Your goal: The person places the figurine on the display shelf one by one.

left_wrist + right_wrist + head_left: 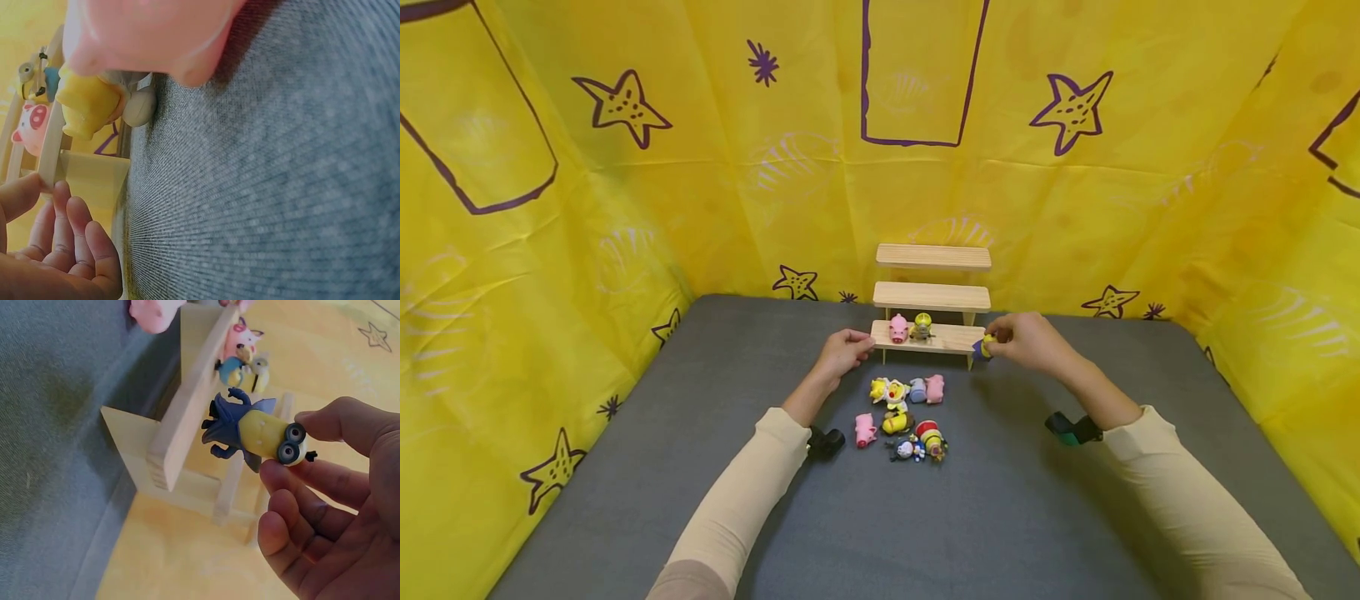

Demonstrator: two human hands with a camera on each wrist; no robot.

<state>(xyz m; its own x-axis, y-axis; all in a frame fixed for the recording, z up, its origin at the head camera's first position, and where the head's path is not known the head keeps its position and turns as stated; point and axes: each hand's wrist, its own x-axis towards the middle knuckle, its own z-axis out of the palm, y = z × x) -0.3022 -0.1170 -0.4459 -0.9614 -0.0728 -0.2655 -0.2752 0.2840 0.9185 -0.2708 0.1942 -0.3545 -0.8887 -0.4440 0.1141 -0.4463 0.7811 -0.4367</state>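
In my right hand [1033, 342] is a minion figure [262, 434] with goggles and a blue outfit, pinched by the head between thumb and fingers. It is at the right end of the lowest board of a three-step wooden display stand [955, 336]. My left hand [841, 357] pinches the left end of that same board with thumb and forefinger. A pink pig figure [898, 330] and another minion figure [922, 326] stand side by side on the left half of the board.
Several small figures lie in a group on the grey cloth in front of the stand, among them a pink pig [865, 430], a yellow figure [896, 423] and a red-and-yellow figure [932, 439]. A yellow patterned curtain [820, 208] hangs behind and along both sides.
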